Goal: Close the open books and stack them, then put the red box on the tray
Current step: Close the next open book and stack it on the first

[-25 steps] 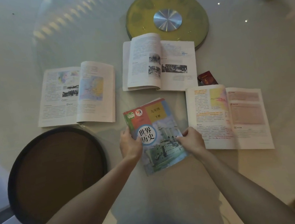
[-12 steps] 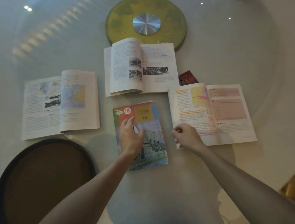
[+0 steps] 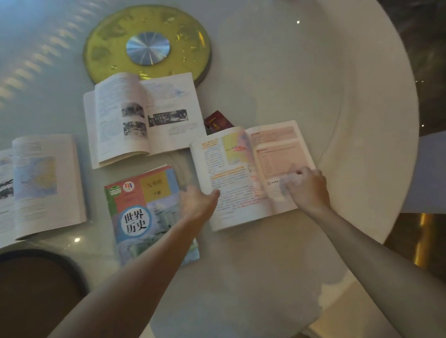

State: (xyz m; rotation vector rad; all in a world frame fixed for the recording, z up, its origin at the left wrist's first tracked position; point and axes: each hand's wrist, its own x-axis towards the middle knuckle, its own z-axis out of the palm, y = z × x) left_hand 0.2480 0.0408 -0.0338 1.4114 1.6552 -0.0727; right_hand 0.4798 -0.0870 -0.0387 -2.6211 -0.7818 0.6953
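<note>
From the head view, a round glass counter (image 3: 273, 58) carries four textbooks. The closed history textbook (image 3: 149, 217) lies face up near the person, its colourful cover showing. Just right of it lies an open book with orange-highlighted pages (image 3: 253, 173). The left hand (image 3: 199, 204) reaches across the closed cover to the left edge of that open book, its grip spread loosely with fingers touching the page margin. The right hand (image 3: 307, 186) rests on the pink right-hand page; motion blur hides the fingers, so I cannot tell whether its grip pinches a page or only presses on it. A second open book (image 3: 144, 118) lies behind, overlapping a yellow-green disc (image 3: 145, 47). A third open book (image 3: 22, 190) lies at far left. The red box (image 3: 218, 120) sits on the counter between the two right-side open books, partly hidden. The dark round tray (image 3: 32, 293) is at lower left, well apart from the box.
</note>
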